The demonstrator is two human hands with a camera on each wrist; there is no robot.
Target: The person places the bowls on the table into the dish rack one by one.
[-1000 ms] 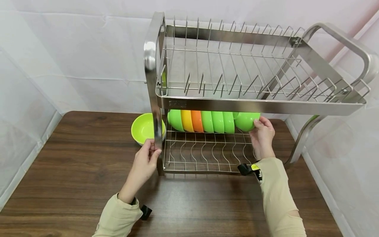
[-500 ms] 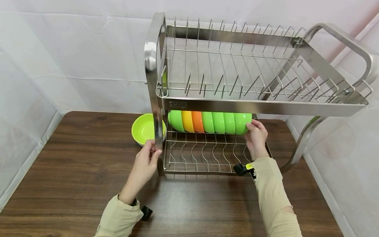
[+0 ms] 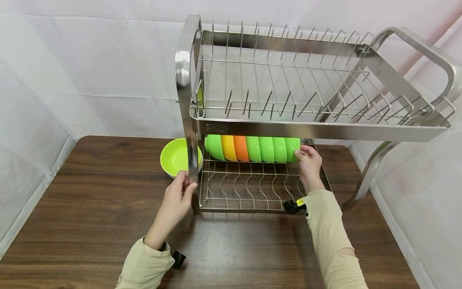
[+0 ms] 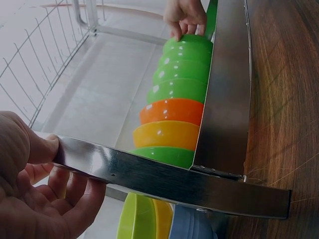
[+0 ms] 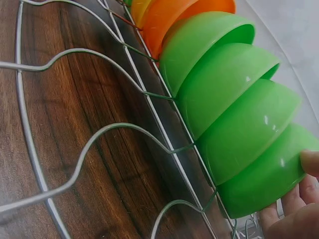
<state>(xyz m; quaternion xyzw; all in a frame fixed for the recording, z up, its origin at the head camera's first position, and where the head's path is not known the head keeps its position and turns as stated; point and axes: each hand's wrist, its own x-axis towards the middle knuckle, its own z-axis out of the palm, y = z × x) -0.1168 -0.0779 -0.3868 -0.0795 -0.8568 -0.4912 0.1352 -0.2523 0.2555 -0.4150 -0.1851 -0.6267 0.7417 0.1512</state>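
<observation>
At the front left of the rack (image 3: 252, 128), the left hand (image 3: 178, 196) pinched the upright leg (image 3: 191, 154) between thumb and fingers; farther back, on the lower shelf (image 3: 249, 210), the right hand (image 3: 310, 165) gripped the end green bowl (image 3: 291, 151) by its base; that bowl had slid left over the last second, closing its gap with the row of bowls (image 3: 240, 148), so seven now sat nested on their sides without a break; past the leg, a lime bowl (image 3: 175, 155) topped a stack (image 4: 163, 219) on the table (image 3: 90, 192).
</observation>
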